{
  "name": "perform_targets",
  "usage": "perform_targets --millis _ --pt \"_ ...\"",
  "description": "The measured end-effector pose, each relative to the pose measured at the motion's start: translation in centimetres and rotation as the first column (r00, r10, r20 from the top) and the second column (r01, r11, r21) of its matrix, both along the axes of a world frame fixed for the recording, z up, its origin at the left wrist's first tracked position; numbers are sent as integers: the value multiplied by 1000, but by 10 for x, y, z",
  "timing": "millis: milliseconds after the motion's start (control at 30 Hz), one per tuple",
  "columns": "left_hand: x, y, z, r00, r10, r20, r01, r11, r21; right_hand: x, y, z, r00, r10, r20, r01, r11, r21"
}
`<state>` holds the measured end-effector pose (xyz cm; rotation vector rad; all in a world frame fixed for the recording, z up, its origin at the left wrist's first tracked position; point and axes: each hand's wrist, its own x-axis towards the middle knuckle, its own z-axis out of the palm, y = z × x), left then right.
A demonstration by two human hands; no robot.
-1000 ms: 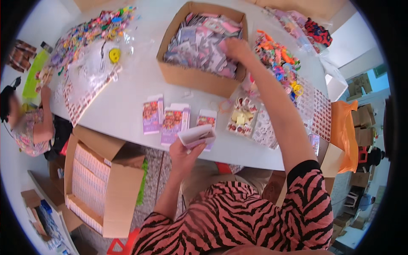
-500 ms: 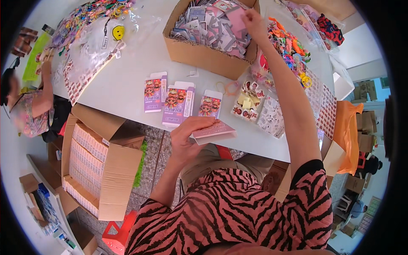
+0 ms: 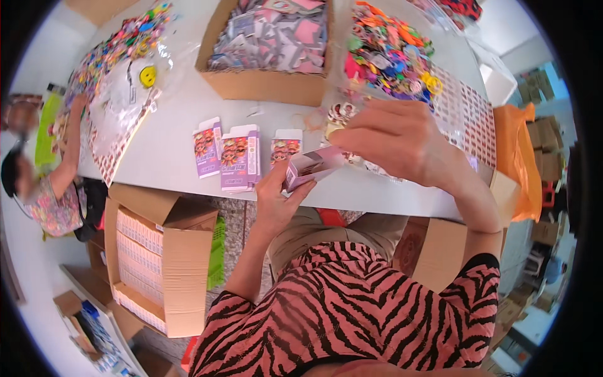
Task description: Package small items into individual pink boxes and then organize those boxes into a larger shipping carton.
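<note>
My left hand (image 3: 276, 200) grips a small purple box (image 3: 314, 166), tilted above the table's near edge with its open end facing right. Just right of that opening, my right hand (image 3: 392, 139) hangs over the clear bags of stickers (image 3: 342, 116). Its fingers are drawn together and slightly blurred; anything between them is hidden. Beyond the left hand stand purple printed boxes: one at the left (image 3: 207, 147), a stack in the middle (image 3: 240, 158), and one partly covered by the hand (image 3: 286, 146). Farther back, a cardboard carton (image 3: 270, 87) is full of small pink and grey cards (image 3: 276, 38).
Colourful small trinkets (image 3: 392, 56) are heaped at the back right, with sticker sheets (image 3: 471, 113) beside them. Another heap (image 3: 122, 47) lies far left, near a co-worker (image 3: 47, 195). A carton of packed boxes (image 3: 138, 251) stands below the table's left edge. An orange bag (image 3: 518, 160) hangs at right.
My right hand has come back from the card carton to beside the held box. The held box has turned, its open end now showing. The view has shifted, moving the table's contents leftward.
</note>
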<state>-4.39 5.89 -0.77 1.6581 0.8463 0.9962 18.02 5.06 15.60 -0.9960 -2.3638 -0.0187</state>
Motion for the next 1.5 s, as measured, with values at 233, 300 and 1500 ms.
perform_targets --millis 233,300,1500 --pt "19 -9 22 988 -96 -122 92 995 -37 3 -22 -16 978 -1 209 -23 993 113" --pt "19 -11 23 982 -122 -145 110 990 -88 4 -25 -14 974 -15 228 -5 996 90" --pt "12 -15 39 966 -254 48 256 920 -297 -9 -10 -4 993 70 98 -38 955 -296"
